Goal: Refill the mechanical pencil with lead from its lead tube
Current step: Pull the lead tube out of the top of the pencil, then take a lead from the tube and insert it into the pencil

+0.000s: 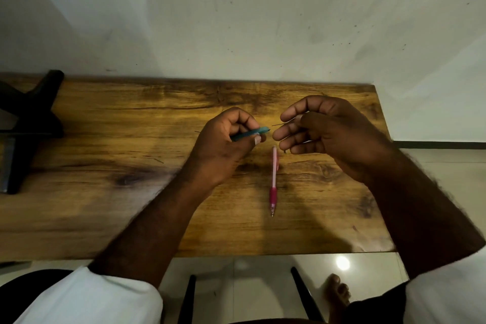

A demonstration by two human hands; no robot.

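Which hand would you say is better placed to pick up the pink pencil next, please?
Probably the left hand, after setting down the teal lead tube. The right hand pinches a thin dark lead, and the pink mechanical pencil lies between both on the wooden table.

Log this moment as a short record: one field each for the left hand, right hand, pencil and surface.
left hand: left hand grips the teal lead tube, its tip pointing right
right hand: right hand pinches a thin lead between thumb and fingers, its end near the tube tip, apart from it
pencil: pink mechanical pencil lies on the table, tip toward the person, untouched
surface: wooden table
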